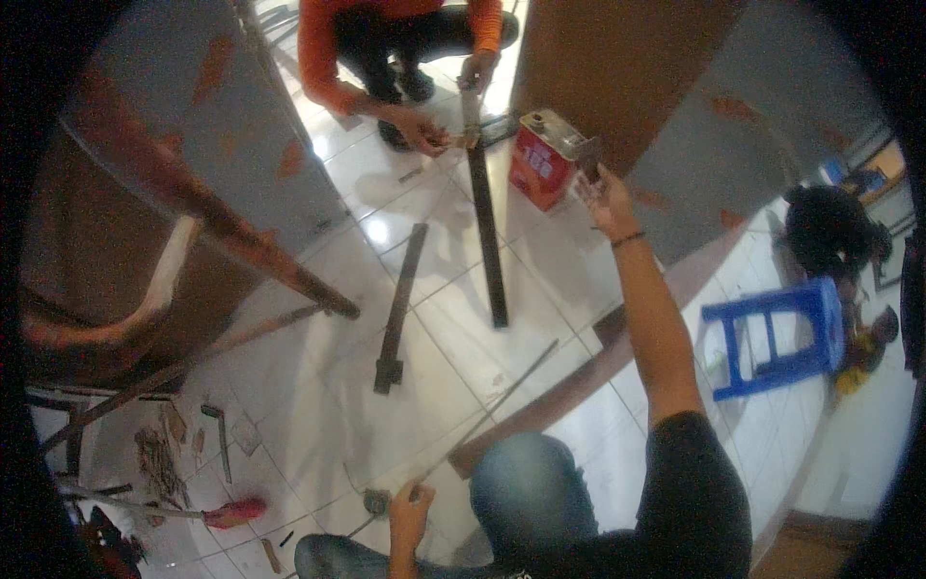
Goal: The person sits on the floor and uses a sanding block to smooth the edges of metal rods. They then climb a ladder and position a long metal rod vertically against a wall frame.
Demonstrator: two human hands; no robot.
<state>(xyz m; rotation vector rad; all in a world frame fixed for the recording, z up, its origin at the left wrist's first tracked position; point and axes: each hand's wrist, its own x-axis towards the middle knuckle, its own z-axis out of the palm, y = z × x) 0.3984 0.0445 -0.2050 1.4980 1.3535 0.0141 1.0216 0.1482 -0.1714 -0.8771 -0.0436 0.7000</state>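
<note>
Your right hand (606, 198) reaches out with fingers spread, holding nothing, just beside the boxy red metal can (542, 159) standing on the glossy white tiles. Your left hand (409, 511) is clamped on a thin grey rod (482, 415) near your knee.

White tiled floor (318, 386) with scattered work materials. A co-worker in an orange top (386, 39) crouches at the far side, both hands on the upper end of a long dark metal bar (485, 212) that runs across the tiles. A second, shorter dark bar (397, 309) lies parallel to it, ending in a small block. A blue plastic stool (772, 333) stands on the tiles at right. Grey panels with rust-coloured patches (222, 125) lean at upper left, beside a brown wooden board (617, 68). A red-handled tool (233, 511) and wood scraps (159, 463) lie at lower left.
</note>
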